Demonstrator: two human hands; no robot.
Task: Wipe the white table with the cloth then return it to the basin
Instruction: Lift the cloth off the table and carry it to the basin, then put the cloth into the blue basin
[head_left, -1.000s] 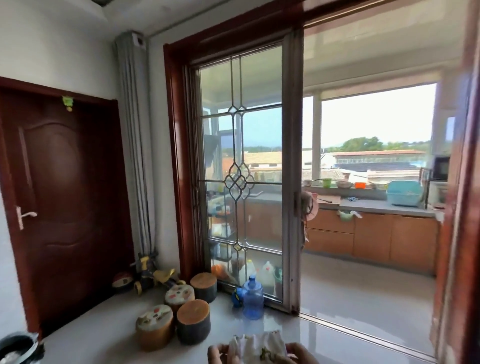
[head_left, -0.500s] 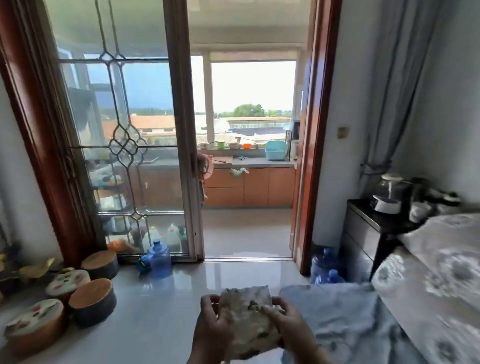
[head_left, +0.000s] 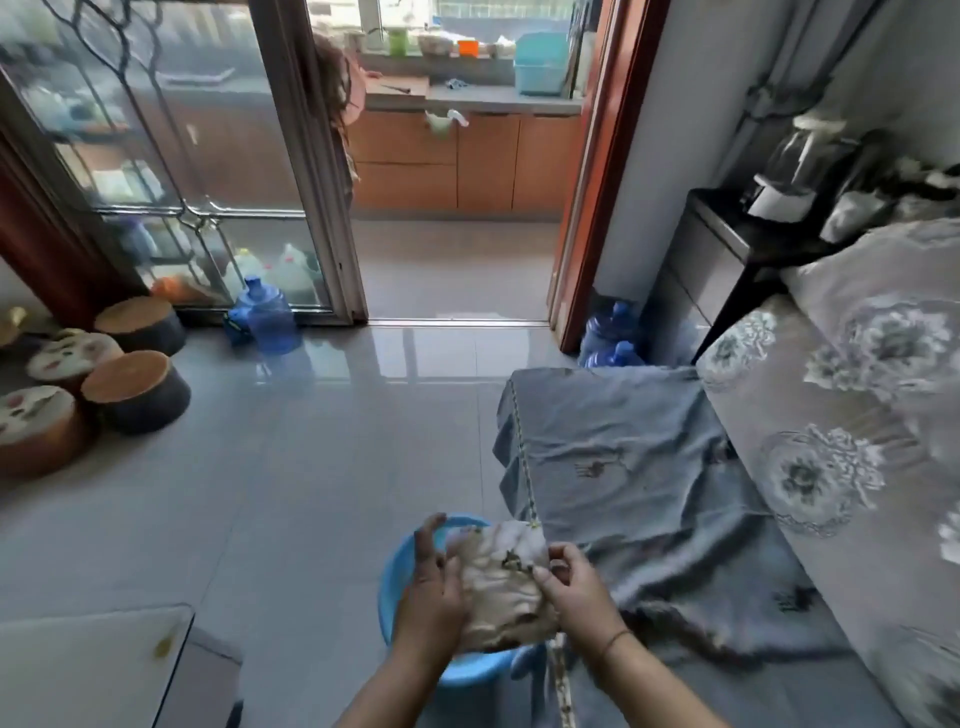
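A crumpled pale cloth (head_left: 501, 587) with a dark pattern is held between both my hands, above a blue basin (head_left: 395, 582) that stands on the grey floor. My left hand (head_left: 431, 592) grips the cloth's left side and my right hand (head_left: 576, 587) pinches its right edge. A corner of the white table (head_left: 88, 665) shows at the bottom left, with a small yellowish spot near its edge. The cloth and hands hide most of the basin's inside.
A bed with a grey-blue cover (head_left: 649, 467) and flowered quilt (head_left: 857, 389) fills the right. Round stools (head_left: 135, 389) stand at the left, blue water bottles (head_left: 270, 317) by the glass sliding door, a dark nightstand (head_left: 727, 249) at the back right. An open doorway leads to a kitchen.
The view has swung right and tilted down from the door and window to the floor. The basin and table corner have come into view, and the cloth is now over the basin.
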